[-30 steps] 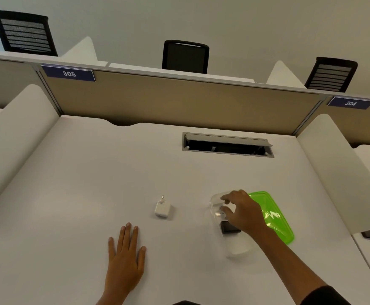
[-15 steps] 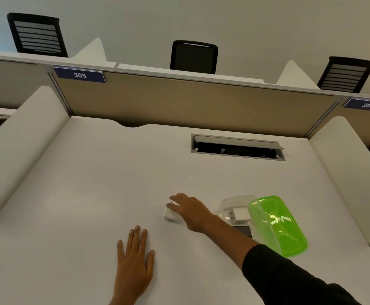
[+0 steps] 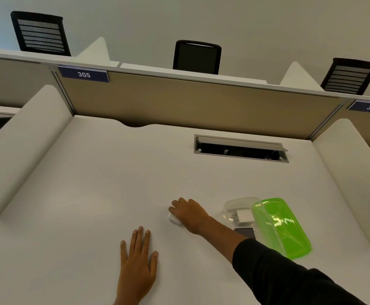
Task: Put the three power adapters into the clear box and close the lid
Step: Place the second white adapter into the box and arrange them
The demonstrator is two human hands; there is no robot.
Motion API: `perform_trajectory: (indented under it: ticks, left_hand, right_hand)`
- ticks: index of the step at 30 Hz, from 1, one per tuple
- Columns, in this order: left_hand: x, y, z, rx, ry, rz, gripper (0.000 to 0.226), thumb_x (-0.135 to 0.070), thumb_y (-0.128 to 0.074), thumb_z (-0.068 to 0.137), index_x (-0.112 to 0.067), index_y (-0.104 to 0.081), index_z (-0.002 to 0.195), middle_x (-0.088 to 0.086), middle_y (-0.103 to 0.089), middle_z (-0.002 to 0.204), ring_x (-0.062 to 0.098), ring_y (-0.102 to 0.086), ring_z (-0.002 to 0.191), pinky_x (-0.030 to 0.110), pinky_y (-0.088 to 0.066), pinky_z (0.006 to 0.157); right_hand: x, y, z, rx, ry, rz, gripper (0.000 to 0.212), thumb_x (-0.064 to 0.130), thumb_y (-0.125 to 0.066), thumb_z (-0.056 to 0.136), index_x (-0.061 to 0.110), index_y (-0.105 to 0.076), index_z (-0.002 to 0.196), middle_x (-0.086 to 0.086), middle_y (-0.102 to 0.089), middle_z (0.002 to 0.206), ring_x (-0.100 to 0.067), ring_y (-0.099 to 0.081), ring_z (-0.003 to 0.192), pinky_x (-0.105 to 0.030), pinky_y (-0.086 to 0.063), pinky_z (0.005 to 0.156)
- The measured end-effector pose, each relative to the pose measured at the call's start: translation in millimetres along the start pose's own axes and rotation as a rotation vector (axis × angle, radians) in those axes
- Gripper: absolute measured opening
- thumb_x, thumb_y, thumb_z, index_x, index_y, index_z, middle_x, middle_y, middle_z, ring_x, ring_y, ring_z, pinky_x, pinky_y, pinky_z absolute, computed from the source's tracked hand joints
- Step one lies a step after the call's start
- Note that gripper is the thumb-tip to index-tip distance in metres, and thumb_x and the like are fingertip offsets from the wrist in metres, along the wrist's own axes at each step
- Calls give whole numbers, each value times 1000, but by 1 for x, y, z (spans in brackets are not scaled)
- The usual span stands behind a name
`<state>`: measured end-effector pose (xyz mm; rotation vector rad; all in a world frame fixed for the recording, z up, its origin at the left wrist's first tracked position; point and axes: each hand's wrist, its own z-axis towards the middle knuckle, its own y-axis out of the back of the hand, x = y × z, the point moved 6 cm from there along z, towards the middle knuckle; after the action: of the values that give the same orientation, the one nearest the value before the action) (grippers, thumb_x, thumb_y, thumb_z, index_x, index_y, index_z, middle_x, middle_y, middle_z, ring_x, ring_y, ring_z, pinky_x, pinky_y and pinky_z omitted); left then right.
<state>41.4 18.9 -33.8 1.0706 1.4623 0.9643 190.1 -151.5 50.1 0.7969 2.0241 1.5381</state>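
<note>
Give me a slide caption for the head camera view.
Right hand covers last white adapter; two adapters sit in clear box.

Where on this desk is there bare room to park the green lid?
Free: the wide stretch of desk left of both hands, and the band between the right hand and the cable hatch. Crowded: the right side, where the clear box and green lid sit touching beside the forearm.

Single head-worn wide-angle view, aimed forward and down over the white desk [image 3: 87, 194]. Both hands are caught close at frame bottom; partition [image 3: 190, 104] and chairs are seen far, across upper frame.
</note>
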Motion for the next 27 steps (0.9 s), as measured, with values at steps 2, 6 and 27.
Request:
perform_trajectory:
  ticks: [2,6,27]
  left_hand:
    - [0,0,0,1,0,2,75,-56,-20,104,-22,-11,170,1,0,181,19,1,167,53,5,133]
    - [1,0,0,1,-9,-7,75,-55,-19,104,-20,-13,170,2,-4,181,20,-3,167,53,2,133]
    - [4,-6,2,-12,-17,-11,79,-60,-6,103,-19,-18,169,4,-11,180,22,-12,166,61,-14,132]
  right_hand:
    - [-1,2,-4,7,-11,-30,58,11,-89,65,15,-61,116,-6,-64,116,-27,-62,102,-38,-48,72]
    - [-4,7,-10,44,-20,-115,49,27,-87,70,11,-63,110,-7,-65,109,-28,-58,104,-41,-47,78]
    - [-140,92,-167,-361,-408,50,60,75,-68,72,22,-70,101,4,-65,94,-21,-59,88,-38,-48,68]
